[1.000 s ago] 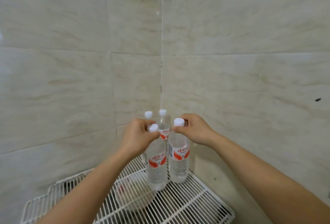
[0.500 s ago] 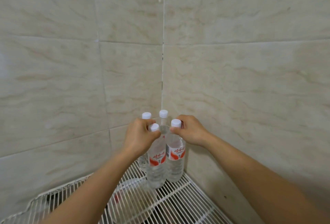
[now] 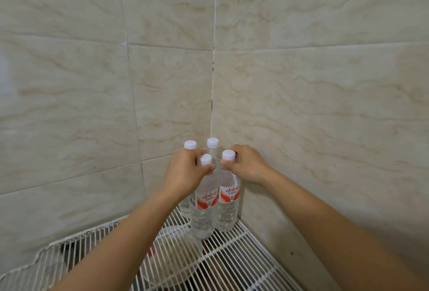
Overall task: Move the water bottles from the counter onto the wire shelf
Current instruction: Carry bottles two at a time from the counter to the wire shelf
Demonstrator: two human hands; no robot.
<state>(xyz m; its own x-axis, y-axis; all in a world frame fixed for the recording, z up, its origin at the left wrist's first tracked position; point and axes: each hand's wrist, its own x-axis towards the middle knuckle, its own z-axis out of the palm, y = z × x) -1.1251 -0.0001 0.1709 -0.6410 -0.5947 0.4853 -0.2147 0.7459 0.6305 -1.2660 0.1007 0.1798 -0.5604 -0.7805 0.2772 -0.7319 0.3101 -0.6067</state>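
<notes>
A white wire shelf [image 3: 232,258] fills the corner, with a round translucent dish [image 3: 178,265] seen through its bars. On the shelf two clear plastic water bottles with red-and-white labels stand upright, side by side. The left hand [image 3: 185,174] grips the neck of the left bottle [image 3: 206,200], and the right hand [image 3: 248,165] grips the neck of the right bottle [image 3: 228,195]. Just behind stand a third bottle [image 3: 190,145] and a fourth bottle [image 3: 212,143], both white-capped, near the beige marbled wall tiles [image 3: 301,105].

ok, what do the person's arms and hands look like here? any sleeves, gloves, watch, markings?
Both forearms are bare all the way to the bottom edge of the head view, with no sleeve in sight. The left hand and right hand have no gloves. No watch, bracelet or band shows on either wrist, and no ring on the fingers that are visible. No tattoos, tape or other markings show.
</notes>
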